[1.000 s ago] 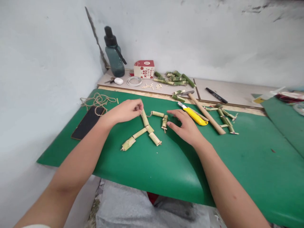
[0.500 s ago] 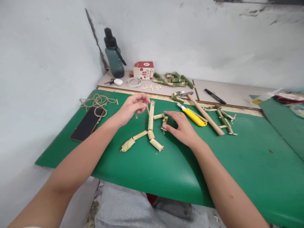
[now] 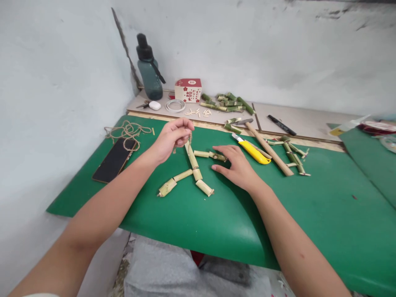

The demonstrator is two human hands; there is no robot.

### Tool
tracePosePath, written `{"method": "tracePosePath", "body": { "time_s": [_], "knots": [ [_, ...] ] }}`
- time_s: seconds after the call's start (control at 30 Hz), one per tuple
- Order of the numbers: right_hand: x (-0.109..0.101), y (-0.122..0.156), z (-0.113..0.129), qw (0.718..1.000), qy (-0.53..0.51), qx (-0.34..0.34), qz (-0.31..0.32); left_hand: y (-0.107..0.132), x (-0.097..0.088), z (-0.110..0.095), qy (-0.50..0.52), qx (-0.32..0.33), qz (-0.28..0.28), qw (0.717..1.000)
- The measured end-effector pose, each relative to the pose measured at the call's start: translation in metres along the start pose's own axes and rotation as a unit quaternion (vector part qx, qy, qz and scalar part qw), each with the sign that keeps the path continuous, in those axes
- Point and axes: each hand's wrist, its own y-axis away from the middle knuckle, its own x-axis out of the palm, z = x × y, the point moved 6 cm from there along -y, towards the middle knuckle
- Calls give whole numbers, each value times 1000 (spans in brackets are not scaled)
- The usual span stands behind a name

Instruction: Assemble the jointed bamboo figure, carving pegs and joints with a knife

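A jointed bamboo figure (image 3: 192, 156) lies on the green mat, its pale segments forming a body, two legs and an arm reaching right. Above the upper end of its body, my left hand (image 3: 175, 138) is closed in a pinch on a short piece of twine (image 3: 191, 135); the fingers hide part of the figure's top. My right hand (image 3: 236, 167) hovers by the tip of the right arm segment (image 3: 218, 156), thumb and fingers apart, holding nothing. Whether its fingers touch that segment I cannot tell.
Right of my right hand lie a yellow utility knife (image 3: 255, 152), a hammer (image 3: 269, 148) and another bamboo figure (image 3: 292, 154). A phone (image 3: 114, 161) and loose twine (image 3: 128, 132) are at left. Behind stand a bottle (image 3: 150, 74), a box (image 3: 188, 90) and cut bamboo pieces (image 3: 230, 103).
My left hand has moved slightly left with the twine, and the figure's upper body now leans left. Its right arm has straightened outward. My right hand's fingers have parted from the arm segment.
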Motion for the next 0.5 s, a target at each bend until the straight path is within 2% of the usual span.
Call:
{"method": "tracePosePath", "body": {
  "time_s": [0.2,0.5],
  "knots": [
    [-4,-1,-9,999,11,19,-31,-2,-6,-3,-17,39,-38,998],
    [-5,-2,-10,999,-2,33,-25,4,5,-5,-8,8,20,1000]
  ]
}}
